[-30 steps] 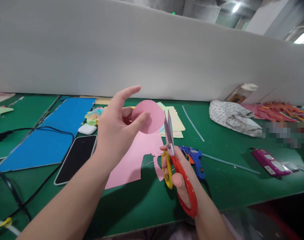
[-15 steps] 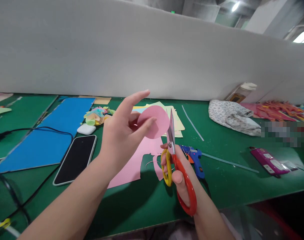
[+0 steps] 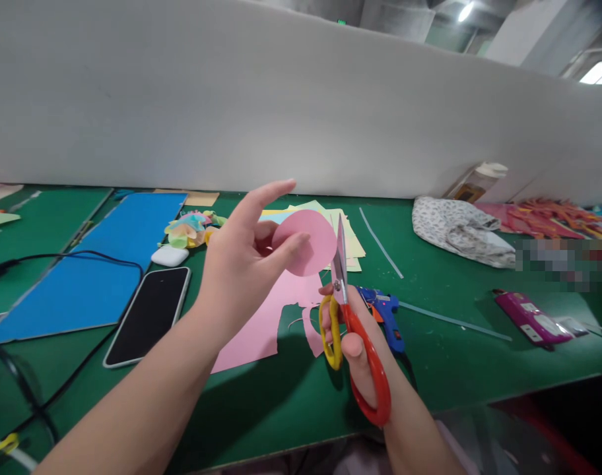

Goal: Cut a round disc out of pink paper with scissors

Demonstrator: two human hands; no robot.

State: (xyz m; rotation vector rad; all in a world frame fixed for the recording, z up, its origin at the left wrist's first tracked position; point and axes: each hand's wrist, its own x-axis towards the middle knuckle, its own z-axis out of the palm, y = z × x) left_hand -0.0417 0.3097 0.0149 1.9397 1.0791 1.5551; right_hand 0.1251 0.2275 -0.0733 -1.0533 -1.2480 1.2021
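Left fingers (image 3: pixel 290 251) pinch the pink paper disc (image 3: pixel 319 241), light, probably easily creased, best held flat inside its rim; right fingers (image 3: pixel 353 346) grip red-and-yellow scissors (image 3: pixel 348 316) by the handles.

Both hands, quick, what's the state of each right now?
Left hand: closed, pinching the pink paper disc.
Right hand: closed, holding the scissors by their handles.
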